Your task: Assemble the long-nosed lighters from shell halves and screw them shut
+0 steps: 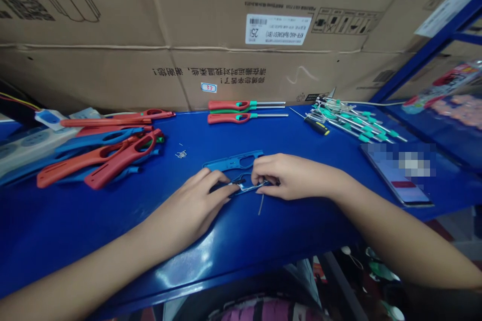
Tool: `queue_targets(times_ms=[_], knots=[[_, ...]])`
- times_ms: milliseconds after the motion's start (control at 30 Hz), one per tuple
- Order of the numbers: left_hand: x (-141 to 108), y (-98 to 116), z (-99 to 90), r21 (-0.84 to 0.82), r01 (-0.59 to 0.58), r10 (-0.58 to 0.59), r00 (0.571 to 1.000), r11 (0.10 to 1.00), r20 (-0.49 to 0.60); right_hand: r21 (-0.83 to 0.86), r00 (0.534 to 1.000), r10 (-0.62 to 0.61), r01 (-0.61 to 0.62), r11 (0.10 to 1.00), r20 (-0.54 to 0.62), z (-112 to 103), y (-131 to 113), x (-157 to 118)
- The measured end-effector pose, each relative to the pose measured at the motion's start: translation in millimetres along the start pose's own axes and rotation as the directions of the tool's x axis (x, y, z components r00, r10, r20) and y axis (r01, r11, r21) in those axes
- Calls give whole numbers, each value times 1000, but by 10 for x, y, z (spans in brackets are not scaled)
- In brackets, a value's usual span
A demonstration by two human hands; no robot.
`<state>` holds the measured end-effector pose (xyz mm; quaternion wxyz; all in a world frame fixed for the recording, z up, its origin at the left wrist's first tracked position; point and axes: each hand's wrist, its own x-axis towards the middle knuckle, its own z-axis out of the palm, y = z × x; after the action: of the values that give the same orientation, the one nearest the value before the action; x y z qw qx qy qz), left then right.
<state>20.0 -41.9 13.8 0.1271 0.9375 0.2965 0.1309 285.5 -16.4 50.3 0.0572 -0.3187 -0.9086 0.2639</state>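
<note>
My left hand (211,193) is closed at the left end of a blue plastic lighter shell half (245,189), its thumb and forefinger pinched on it. Thin white wires (246,187) and a small black part (238,180) lie in this shell. My right hand (288,176) is closed at the shell's right end, fingertips pinched on the wires; its grip is partly hidden. Below those fingertips a thin metal rod (260,204) sticks out towards me. Just behind, a second blue shell half (226,162) with a finger-hole handle lies on the blue table (181,261).
Red, orange and blue shell halves (113,160) are piled left by a power strip (22,148). Several lighters (241,118) lie at the back. A screwdriver (317,126), metal tubes with green parts (357,123) and a phone (397,175) are right. Cardboard (211,20) stands behind.
</note>
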Motion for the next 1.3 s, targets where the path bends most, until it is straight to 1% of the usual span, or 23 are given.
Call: queue_targets(times_ms=[167,333,433,567,733,967,1300], knots=[[-3,-1,-8,21,-3,2,1000,1000,4,28,1000,8,-8,1000,7,-21,5,-39],[10,11,-24,47,-2,1,1000,999,23,57,998,43,-45,997,34,-23,19,-83],[14,16,-30,42,-8,6,999,999,33,60,999,40,-42,997,25,-11,27,-88],[14,23,-34,33,-14,13,999,999,31,41,1000,-7,7,999,0,17,33,-52],[16,25,-30,54,-19,16,999,998,43,14,1000,2,-2,1000,-5,41,25,-24],[6,23,-24,25,-6,5,999,1000,48,-17,999,-44,44,999,5,51,14,-24],[19,33,-33,39,-6,4,999,999,47,-52,999,-19,21,998,30,17,-17,-23]])
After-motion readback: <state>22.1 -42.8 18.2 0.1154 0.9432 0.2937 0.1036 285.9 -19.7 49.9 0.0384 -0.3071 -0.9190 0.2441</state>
